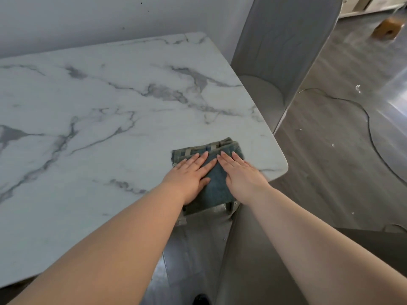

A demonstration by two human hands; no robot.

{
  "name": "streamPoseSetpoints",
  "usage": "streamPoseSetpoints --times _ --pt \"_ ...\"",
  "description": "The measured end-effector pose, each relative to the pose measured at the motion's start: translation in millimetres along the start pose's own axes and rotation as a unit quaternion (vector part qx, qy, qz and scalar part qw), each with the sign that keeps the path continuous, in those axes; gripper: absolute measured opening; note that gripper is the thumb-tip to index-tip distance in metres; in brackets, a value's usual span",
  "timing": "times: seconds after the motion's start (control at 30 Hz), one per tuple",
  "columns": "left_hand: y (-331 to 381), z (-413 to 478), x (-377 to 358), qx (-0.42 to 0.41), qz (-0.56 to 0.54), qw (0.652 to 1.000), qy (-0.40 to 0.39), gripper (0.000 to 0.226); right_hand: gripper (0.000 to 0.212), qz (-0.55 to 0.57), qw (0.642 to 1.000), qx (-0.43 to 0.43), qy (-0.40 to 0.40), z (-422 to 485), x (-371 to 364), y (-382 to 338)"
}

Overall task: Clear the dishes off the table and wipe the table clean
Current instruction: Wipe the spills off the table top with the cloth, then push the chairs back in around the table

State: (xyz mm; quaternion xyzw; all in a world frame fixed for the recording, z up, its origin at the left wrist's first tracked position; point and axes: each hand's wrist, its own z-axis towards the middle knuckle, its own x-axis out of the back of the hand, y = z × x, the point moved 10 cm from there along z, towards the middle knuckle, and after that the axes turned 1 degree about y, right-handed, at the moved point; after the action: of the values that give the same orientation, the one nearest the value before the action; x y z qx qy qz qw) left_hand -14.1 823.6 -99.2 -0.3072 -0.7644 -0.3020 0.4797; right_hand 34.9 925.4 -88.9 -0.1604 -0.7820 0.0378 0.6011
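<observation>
Your left hand [189, 177] lies flat on the folded blue-grey cloth [217, 188], fingers straight and close together, palm pressing down. Your right hand [241, 175] is just beside it, same pose: fingers straight, flat on the cloth, nothing pinched. The cloth sits at the near right corner of the white marble table [99, 106], its near end hanging slightly over the edge. Grey wall [88, 18] behind. Grey chair [286, 51] at the table's right end. Grey wood floor [326, 172], thin cable [370, 133] looping across it, cardboard box [386, 28] far back right.
</observation>
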Motion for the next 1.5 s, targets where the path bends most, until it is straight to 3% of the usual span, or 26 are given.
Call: streamPoseSetpoints --times 0.3,0.43,0.57,0.8,0.9,1.03,1.17,1.27,1.37,1.5 --pt "-19.4 7.1 9.0 0.037 -0.041 0.998 -0.001 0.060 0.060 0.023 0.998 -0.033 -0.048 28.4 13.6 -7.4" --pt "-52.9 -29.0 36.6 0.052 -0.118 0.989 0.070 0.062 0.050 0.072 0.994 -0.072 0.030 25.9 53.6 -38.5" --pt "-141.7 -112.9 60.5 0.155 -0.162 0.962 0.154 0.054 0.044 0.130 0.991 0.001 0.044 30.8 64.1 -136.0" --pt "-306.4 -365.4 47.0 0.381 -0.261 0.848 0.261 0.036 0.045 0.096 0.977 0.187 -0.035 9.1 5.5 -379.4" --pt "-365.9 -541.6 19.8 0.479 -0.275 0.776 0.304 0.032 0.045 0.086 0.953 0.278 -0.081 -43.3 -37.1 -529.6" --pt "-406.9 -776.9 -36.7 0.597 -0.268 0.682 0.327 0.032 0.047 0.087 0.918 0.362 -0.138 -141.9 -102.8 -716.9" --pt "-423.9 -956.6 -91.7 0.671 -0.251 0.624 0.312 0.038 0.048 0.084 0.891 0.408 -0.179 -232.7 -165.4 -854.3" --pt "-431.0 -1066.4 -126.8 0.706 -0.224 0.604 0.294 0.039 0.047 0.086 0.876 0.425 -0.211 -293.4 -200.0 -931.4" --pt "-431.5 -1155.8 -160.4 0.746 -0.228 0.553 0.292 0.039 0.048 0.075 0.865 0.439 -0.231 -342.1 -228.4 -988.7" --pt "-437.0 -1205.0 -184.8 0.764 -0.221 0.519 0.313 0.037 0.052 0.058 0.860 0.442 -0.248 -372.0 -246.8 -1022.9"
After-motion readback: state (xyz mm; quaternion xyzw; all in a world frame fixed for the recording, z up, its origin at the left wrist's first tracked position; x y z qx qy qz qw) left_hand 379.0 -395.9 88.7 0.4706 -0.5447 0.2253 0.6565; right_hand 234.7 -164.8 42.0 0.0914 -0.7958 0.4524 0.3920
